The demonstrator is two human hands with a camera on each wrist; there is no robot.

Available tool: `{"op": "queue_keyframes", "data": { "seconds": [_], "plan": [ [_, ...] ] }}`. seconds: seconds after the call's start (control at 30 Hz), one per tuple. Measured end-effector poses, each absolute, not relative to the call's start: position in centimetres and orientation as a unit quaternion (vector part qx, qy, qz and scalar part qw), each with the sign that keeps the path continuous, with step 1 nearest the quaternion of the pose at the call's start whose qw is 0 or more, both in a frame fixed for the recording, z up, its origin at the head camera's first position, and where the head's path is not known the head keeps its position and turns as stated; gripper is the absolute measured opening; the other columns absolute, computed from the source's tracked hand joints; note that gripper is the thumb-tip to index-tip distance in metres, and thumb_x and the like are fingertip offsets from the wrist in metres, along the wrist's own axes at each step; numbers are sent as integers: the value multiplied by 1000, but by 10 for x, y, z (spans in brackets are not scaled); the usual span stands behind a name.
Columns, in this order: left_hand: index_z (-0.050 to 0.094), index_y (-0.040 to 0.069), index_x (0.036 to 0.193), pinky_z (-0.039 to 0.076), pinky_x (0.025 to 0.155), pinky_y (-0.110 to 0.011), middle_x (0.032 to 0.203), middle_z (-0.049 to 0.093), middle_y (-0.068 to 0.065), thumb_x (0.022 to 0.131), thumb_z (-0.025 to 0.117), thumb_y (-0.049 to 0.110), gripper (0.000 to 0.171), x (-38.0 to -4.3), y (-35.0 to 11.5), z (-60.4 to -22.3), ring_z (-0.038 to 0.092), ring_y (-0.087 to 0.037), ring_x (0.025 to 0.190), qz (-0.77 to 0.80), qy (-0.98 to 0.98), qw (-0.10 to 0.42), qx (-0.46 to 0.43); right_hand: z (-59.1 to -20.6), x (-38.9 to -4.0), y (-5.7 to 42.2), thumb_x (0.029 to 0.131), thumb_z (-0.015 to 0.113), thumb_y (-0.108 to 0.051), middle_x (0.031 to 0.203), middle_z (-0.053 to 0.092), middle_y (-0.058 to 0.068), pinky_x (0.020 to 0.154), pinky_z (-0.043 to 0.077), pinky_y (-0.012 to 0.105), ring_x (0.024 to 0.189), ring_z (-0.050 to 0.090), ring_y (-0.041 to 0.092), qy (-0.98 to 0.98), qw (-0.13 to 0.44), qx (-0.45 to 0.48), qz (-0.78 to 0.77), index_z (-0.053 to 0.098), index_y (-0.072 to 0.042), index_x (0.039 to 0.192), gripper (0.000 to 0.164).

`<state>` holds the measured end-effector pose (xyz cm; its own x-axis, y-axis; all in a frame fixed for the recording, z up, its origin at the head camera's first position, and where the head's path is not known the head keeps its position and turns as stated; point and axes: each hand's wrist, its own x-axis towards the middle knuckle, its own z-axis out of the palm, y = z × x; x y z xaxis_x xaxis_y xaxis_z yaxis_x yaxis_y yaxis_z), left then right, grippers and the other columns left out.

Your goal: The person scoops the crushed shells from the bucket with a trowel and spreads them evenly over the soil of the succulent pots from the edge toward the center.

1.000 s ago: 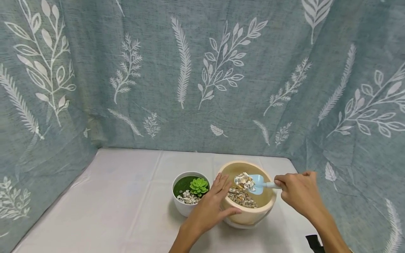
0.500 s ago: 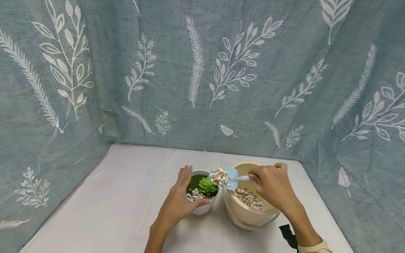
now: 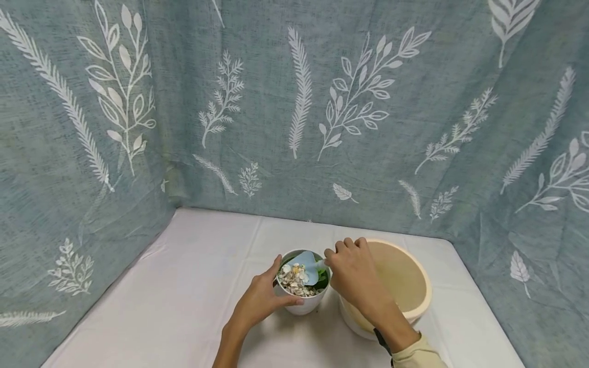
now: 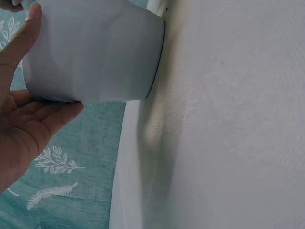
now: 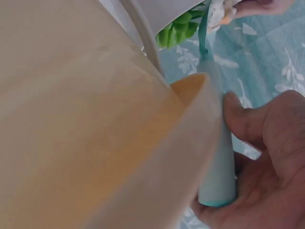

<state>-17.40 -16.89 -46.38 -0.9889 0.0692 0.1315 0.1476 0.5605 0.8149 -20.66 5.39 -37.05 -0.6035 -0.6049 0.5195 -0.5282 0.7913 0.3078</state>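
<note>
My left hand point(image 3: 259, 301) holds a small white pot point(image 4: 95, 52), thumb and fingers spread around its side. Inside the pot are a green artificial succulent point(image 3: 323, 278) and a heap of small shells and stones point(image 3: 294, 286). The pale blue blade of a small shovel point(image 3: 309, 266) tilts over that heap, with some pieces against it. My right hand point(image 3: 354, 273) grips the shovel's handle point(image 5: 217, 176), which shows beside the large pot's rim in the right wrist view. The hand hides part of the succulent and handle in the head view.
A large cream pot point(image 3: 405, 271) stands just right of the white pot, under my right forearm; its shell fill is hidden there. White cloth point(image 3: 207, 266) covers the table. A teal leaf-patterned curtain point(image 3: 271, 112) rises behind and at the sides.
My right hand has carried the loaded shovel left from the large pot to the white pot and tipped it. My left hand has moved from the large pot's rim to the white pot.
</note>
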Motion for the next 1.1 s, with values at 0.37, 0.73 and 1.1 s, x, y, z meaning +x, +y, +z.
{"op": "queue_keyframes", "data": {
  "seconds": [0.37,0.73,1.1],
  "plan": [
    [26,2,165,52,110,-56,162,45,-23,74,89,57,124,-174,-169,-462,55,-41,142,-458,-886,40,-62,-369,-209,50,97,60,-6,75,63,7,83,51,44,75,58,25,-817,452,348,-88,71,-9,83,18],
    [26,5,166,48,114,-59,163,45,-23,73,91,55,124,-178,-164,-463,50,-42,147,-462,-885,29,-57,-362,-203,90,85,78,-5,83,70,14,76,49,47,80,63,33,-825,492,272,51,78,-3,92,7],
    [20,12,168,34,122,-68,177,12,-16,78,87,53,119,-177,-146,-425,16,-45,162,-404,-910,44,-85,-361,-200,186,75,85,0,75,67,15,72,45,49,76,58,34,-868,437,236,2,77,-3,85,14]
  ]
}}
